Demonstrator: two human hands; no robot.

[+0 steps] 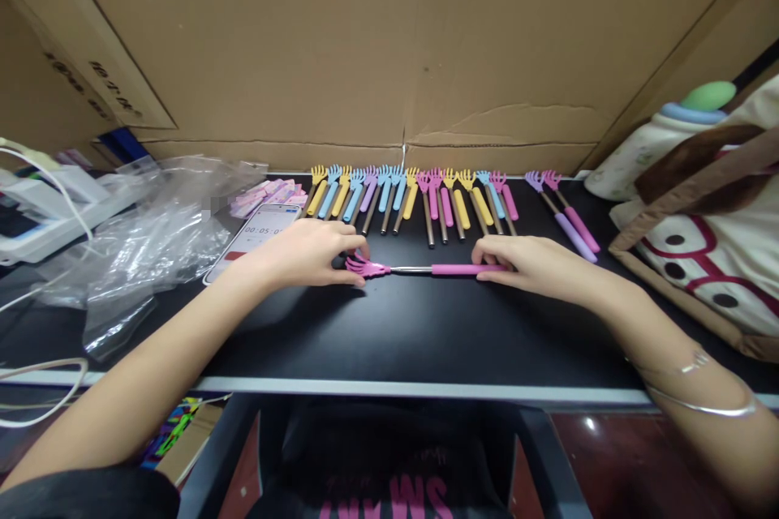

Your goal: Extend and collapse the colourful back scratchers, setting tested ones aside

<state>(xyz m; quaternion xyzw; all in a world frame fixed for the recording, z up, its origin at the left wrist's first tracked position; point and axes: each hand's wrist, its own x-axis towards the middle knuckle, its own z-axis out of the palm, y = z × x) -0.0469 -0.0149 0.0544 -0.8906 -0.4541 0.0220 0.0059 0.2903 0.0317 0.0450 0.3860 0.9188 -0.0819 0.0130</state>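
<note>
A pink back scratcher (419, 268) lies crosswise on the black table (395, 332), its metal rod partly extended. My left hand (307, 253) pinches its claw-shaped head at the left end. My right hand (529, 261) is closed on its pink handle at the right end. Behind my hands, a row of several scratchers (414, 196) in yellow, blue, purple and pink lies side by side, heads toward the cardboard wall. Two more, a purple and a pink one (563, 215), lie apart at the right.
A phone (259, 235) showing a timer lies by my left hand, with pink packets (271, 196) behind it. Crumpled clear plastic bags (152, 235) and a white device with cables (42, 207) fill the left. A fabric bag (706, 235) stands at the right. Cardboard (389, 49) walls the back.
</note>
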